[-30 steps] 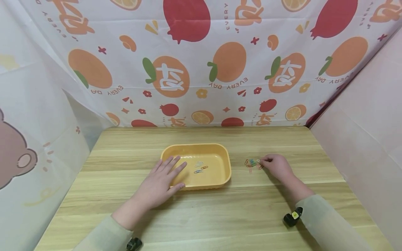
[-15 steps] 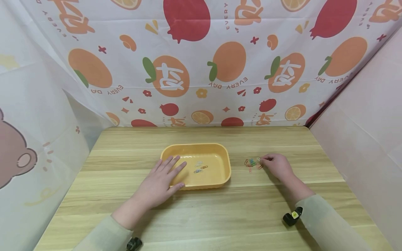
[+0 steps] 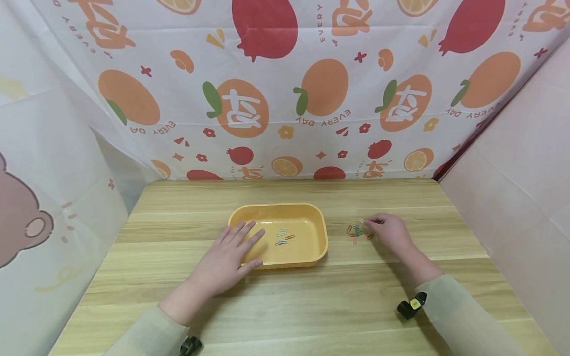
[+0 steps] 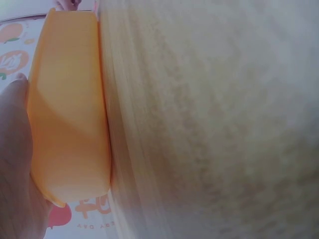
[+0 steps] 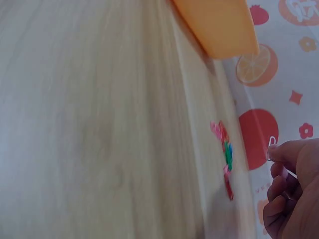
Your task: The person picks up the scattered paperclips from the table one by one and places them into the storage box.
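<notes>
My right hand (image 3: 391,232) pinches a white paper clip (image 5: 271,141) between thumb and finger, raised above the table. Just left of that hand lies a small pile of coloured paper clips (image 3: 355,231), among them red, pink, green and blue ones. My left hand (image 3: 227,262) rests with spread, straight fingers over the left rim of a yellow tray (image 3: 313,257). Inside the tray lie several paper clips (image 3: 289,238), white, blue and orange. In the left wrist view the thumb lies along the side wall of the tray (image 4: 70,109).
The wooden table (image 3: 285,311) has a light striped grain. Behind it hangs a fruit-printed cloth (image 3: 276,143), with pale cloth on both sides. Each wrist carries a small black camera, such as the right one (image 3: 410,306).
My right hand has lifted slightly up from the pile, with the white paper clip pinched in it. The left hand and the tray have not moved.
</notes>
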Tool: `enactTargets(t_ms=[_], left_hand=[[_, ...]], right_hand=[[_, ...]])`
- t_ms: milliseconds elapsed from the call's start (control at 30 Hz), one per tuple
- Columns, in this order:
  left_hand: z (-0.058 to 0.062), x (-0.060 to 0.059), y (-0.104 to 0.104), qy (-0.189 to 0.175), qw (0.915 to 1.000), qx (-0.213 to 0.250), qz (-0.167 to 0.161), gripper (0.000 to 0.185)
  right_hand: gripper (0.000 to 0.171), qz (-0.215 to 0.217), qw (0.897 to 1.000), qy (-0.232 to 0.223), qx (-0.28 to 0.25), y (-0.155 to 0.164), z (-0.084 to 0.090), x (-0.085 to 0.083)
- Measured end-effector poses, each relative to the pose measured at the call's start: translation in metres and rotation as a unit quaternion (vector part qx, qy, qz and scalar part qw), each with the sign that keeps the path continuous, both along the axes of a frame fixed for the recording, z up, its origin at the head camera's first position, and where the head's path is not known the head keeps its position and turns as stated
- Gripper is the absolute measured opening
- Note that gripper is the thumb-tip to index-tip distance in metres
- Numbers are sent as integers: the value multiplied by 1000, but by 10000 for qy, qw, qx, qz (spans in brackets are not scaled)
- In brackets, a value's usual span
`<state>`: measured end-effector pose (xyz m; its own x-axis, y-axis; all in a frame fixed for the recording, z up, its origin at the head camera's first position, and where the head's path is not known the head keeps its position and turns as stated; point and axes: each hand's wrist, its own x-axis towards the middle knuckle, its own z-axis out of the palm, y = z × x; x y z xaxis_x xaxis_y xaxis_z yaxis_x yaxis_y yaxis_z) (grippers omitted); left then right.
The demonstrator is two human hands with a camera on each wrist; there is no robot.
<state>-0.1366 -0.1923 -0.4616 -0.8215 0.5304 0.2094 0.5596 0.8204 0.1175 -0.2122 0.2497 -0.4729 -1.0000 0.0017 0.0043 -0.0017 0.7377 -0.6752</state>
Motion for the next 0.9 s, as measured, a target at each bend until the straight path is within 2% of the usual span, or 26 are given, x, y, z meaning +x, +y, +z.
enactTargets(t_ms=[233, 367, 600, 767, 900], left_hand=[[0, 0, 0, -10, 10000, -16, -4, 69], [2, 0, 2, -54, 10000, -4, -3, 68], [4, 1, 2, -101, 9999, -4, 10, 69], [5, 1, 0, -114, 9999, 5, 24, 69], [6, 1, -1, -88, 9999, 61, 21, 69]], right_hand=[[28, 115, 9995, -17, -285, -17, 7, -4], [29, 93, 9970, -217, -738, -31, 12, -4], [27, 239, 9961, -104, -847, -57, 21, -8], [26, 168, 9879, -550, -1441, -76, 28, -9], [27, 215, 9813, -689, -1783, -92, 33, -9]])
